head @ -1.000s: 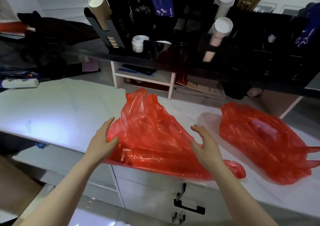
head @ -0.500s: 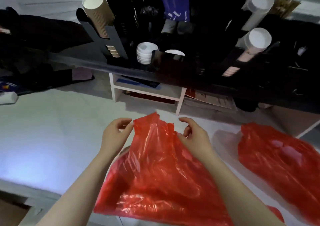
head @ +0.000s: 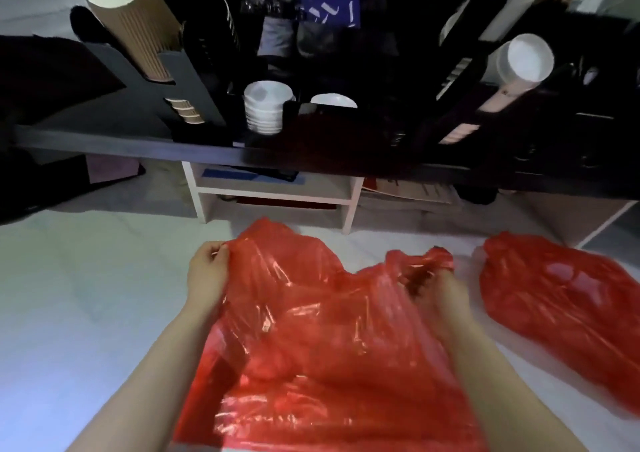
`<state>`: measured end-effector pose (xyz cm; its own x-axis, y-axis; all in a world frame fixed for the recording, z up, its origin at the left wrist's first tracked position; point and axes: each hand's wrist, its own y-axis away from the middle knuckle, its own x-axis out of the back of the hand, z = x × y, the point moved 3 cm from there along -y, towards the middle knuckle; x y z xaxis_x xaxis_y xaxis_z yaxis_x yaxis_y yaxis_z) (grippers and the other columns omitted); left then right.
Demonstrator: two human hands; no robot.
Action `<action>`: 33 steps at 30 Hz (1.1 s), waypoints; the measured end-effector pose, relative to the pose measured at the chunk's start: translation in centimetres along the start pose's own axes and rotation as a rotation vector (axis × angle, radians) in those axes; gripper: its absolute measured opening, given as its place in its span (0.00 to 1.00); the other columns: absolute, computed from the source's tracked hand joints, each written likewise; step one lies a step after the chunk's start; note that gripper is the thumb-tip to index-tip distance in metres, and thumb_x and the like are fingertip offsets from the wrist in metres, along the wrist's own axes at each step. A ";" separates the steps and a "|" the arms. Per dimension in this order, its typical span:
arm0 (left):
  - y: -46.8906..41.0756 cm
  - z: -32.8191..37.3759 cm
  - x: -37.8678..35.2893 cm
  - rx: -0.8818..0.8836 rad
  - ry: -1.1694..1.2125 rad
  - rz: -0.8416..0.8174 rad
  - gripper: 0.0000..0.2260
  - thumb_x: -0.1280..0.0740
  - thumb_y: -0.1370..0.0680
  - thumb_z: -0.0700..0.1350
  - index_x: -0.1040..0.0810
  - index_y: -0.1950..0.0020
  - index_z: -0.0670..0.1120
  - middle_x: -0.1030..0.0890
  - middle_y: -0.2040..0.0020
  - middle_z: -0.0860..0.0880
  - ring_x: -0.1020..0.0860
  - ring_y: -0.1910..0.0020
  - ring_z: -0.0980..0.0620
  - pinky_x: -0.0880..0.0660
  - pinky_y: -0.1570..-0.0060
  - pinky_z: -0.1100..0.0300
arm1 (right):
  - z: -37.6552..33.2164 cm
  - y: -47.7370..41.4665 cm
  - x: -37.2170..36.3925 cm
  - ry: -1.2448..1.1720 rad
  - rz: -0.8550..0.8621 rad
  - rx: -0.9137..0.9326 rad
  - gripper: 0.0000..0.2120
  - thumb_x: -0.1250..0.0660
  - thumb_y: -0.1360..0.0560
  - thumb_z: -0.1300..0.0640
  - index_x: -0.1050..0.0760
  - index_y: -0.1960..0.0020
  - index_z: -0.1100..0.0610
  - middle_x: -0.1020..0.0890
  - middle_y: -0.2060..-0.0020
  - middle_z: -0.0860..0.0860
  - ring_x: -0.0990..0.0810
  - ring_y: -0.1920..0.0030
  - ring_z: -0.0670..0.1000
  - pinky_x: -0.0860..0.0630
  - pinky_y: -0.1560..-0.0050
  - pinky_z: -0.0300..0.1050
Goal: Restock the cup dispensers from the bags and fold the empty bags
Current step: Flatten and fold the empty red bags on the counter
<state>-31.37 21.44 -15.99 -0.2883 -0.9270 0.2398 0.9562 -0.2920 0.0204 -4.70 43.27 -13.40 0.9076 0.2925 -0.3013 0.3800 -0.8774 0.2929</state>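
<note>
Crumpled red translucent plastic bag (head: 311,347) is lying spread on the white countertop (head: 86,295), nearest the camera. Left hand (head: 207,275) is pinching its upper left edge, fingers curled. Right hand (head: 436,289) is gripping the upper right handle, fingers curled partly under the film, blurred. Second red plastic bag (head: 561,306) is lying apart to the right. Behind, black cup dispenser rack (head: 194,81) is holding a brown ribbed paper cup stack (head: 135,25) and a white cup stack (head: 265,112).

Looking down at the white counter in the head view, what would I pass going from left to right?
left hand, pinching the bag's edge → held red bag → right hand, gripping its other top corner → second red bag, lying apart.
</note>
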 end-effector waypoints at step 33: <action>-1.7 3.8 0.7 -0.241 -0.225 0.205 0.07 0.40 0.21 0.43 0.23 0.55 0.46 0.22 0.59 0.49 0.26 0.62 0.53 0.34 0.61 0.59 | -3.2 -4.7 0.3 0.952 -0.294 0.149 0.04 0.33 0.25 0.56 0.19 0.54 0.52 0.16 0.68 0.51 0.20 0.68 0.47 0.24 0.64 0.44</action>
<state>-33.04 22.15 -12.15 -0.0481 -0.9049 0.4228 0.9457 -0.1774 -0.2722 -5.69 48.72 -11.92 0.5713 0.6302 0.5258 0.6451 -0.7409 0.1872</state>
